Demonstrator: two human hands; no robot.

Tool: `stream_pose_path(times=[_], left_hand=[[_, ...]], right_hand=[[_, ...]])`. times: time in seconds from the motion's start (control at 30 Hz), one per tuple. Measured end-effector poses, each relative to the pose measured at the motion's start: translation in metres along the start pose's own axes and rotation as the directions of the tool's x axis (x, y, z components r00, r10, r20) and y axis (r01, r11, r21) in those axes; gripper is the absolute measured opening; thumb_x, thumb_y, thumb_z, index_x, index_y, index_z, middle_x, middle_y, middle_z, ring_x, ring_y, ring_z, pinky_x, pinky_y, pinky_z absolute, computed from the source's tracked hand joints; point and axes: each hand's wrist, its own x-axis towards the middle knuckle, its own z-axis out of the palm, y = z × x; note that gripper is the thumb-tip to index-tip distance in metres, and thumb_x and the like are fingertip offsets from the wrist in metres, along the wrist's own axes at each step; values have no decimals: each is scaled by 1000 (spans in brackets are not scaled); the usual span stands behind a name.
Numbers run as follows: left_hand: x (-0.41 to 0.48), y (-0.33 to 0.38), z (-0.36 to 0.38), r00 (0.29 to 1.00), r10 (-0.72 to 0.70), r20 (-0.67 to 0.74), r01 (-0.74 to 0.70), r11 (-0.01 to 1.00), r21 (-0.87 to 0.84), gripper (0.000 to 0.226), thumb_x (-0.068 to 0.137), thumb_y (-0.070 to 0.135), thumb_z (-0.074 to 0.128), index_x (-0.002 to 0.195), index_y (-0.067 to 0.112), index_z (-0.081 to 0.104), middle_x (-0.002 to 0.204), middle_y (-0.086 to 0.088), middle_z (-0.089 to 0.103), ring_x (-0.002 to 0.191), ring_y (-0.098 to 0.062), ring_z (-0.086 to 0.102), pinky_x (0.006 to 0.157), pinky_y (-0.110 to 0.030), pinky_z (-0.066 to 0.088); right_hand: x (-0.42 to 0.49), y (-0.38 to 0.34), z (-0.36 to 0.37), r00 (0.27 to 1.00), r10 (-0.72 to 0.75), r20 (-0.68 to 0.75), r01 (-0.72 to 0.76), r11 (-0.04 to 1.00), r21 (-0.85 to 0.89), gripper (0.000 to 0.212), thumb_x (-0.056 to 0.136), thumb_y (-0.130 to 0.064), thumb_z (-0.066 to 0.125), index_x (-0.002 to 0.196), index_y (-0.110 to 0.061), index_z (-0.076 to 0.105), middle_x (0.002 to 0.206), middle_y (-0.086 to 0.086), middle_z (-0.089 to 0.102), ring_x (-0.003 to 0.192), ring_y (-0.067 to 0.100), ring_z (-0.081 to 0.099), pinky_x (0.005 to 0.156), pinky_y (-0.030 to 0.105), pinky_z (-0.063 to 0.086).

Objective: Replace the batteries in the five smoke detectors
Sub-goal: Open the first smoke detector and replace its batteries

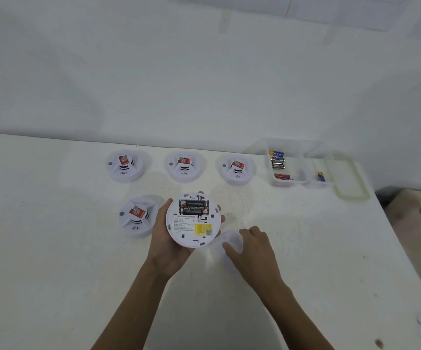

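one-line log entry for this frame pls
left hand: holds flipped detector, batteries exposed | right hand: touches white cover | four other detectors: on table

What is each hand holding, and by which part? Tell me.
The left hand grips the upturned smoke detector by its rim. The right hand lies on a white cover on the table; a grip cannot be told.

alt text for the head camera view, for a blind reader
A person's left hand holds an upturned smoke detector with black batteries showing, while the right hand touches a white cover on the table. Four more detectors and a clear battery tray lie beyond.
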Motion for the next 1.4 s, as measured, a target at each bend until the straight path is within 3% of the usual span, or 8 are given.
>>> stream_pose_path(times=[0.3, 0.5, 0.73, 0.87, 1.03, 1.13, 1.23, 1.4], left_hand=[[1, -2, -6, 999, -23, 47, 24, 999, -26, 60, 83, 45, 59, 133, 13, 50, 133, -25, 51, 122, -44, 48, 98, -54, 44], [-1, 0, -2, 1000, -12, 28, 13, 999, -41, 62, 79, 44, 65, 130, 12, 53, 132, -25, 53, 120, -44, 51, 94, -53, 47], [-3, 0, -1, 999, 38, 9, -37, 999, -29, 59, 78, 44, 64, 127, 12, 56, 129, -24, 55, 118, -44, 53, 93, -52, 48], [-4, -3, 1, 996, 77, -46, -76, 997, 21, 52, 81, 46, 52, 118, 11, 64, 121, -22, 61, 111, -40, 59, 97, -53, 45], [-5, -6, 6, 981, 119, -154, -111, 992, 59, 52, 95, 41, 27, 109, 17, 71, 110, -13, 69, 97, -28, 67, 81, -42, 57], [-5, -8, 11, 968, 160, -191, -140, 984, 113, 44, 86, 42, 42, 109, 19, 71, 111, -12, 69, 98, -28, 67, 81, -41, 57], [-5, -11, 18, 961, 167, -219, -137, 980, 145, 51, 96, 38, 29, 97, 20, 76, 100, -11, 73, 89, -25, 70, 74, -38, 59], [-7, -16, 28, 954, 204, -221, -164, 969, 188, 68, 99, 34, 15, 77, 26, 79, 84, -4, 75, 75, -17, 72, 60, -27, 58]], right_hand=[[2, -2, 17, 980, 152, 129, -155, 988, 11, 54, 81, -52, 60, 116, -15, 44, 114, 0, 45, 99, 13, 39, 84, 23, 39], [1, -4, 14, 995, 77, 59, -87, 981, 172, 15, 91, -16, 55, 82, -18, 43, 84, -4, 45, 78, 11, 41, 61, 12, 31], [3, -18, -27, 976, 198, 93, -211, 742, 636, 27, 90, -21, 57, 71, -18, 37, 68, 1, 45, 64, 16, 48, 63, 33, 50], [-2, -37, -53, 984, 179, 22, -134, 645, 752, 27, 87, -17, 61, 72, -18, 39, 65, -7, 42, 55, 4, 38, 51, 14, 39], [-9, -54, -60, 985, 6, -173, 107, 765, 635, 31, 78, -31, 74, 83, -22, 45, 79, -7, 50, 66, 3, 47, 59, 6, 42], [-13, -68, -59, 962, -79, -260, 194, 871, 451, 41, 74, -47, 73, 93, -33, 41, 92, -15, 50, 86, 7, 52, 65, 4, 41], [-13, -76, -49, 896, -169, -411, 265, 945, 191, 45, 71, -65, 58, 100, -33, 45, 96, -5, 65, 86, 15, 59, 72, 19, 46], [-11, -82, -39, 897, -193, -397, 202, 979, -20, 52, 65, -64, 61, 99, -25, 66, 101, 3, 67, 84, 21, 65, 62, 30, 58]])
